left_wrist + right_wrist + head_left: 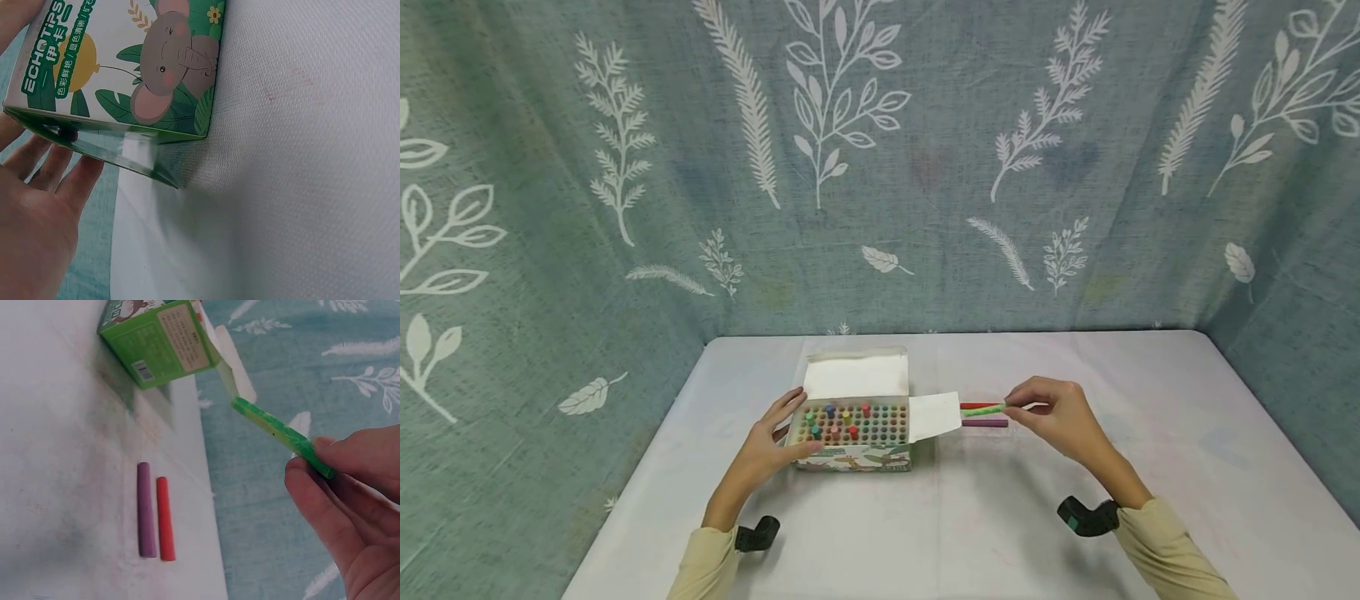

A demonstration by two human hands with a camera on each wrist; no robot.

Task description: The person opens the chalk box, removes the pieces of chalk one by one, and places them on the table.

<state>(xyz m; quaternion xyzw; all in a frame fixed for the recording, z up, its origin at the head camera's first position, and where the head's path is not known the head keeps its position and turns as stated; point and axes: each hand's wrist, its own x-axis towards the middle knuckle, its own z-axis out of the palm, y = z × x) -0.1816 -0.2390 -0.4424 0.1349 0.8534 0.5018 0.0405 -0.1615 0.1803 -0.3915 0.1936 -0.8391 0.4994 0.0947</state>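
A chalk box (853, 460) stands on the table with its lid flap raised at the back and a side flap out to the right. Several coloured chalk ends show in its grid of holes. My left hand (758, 454) grips the box's left end, thumb at the front, fingers behind. In the left wrist view an elephant is printed on the box (178, 62). My right hand (1060, 417) pinches a green chalk stick (275, 431) between thumb and fingers, right of the side flap. Below it, a purple chalk stick (145, 509) and a red chalk stick (165, 519) lie side by side.
The white-covered table (865, 533) runs back to a grey-green leaf-patterned curtain (925, 250), which also hangs at both sides. The white side flap (934, 415) juts out close to the chalk sticks.
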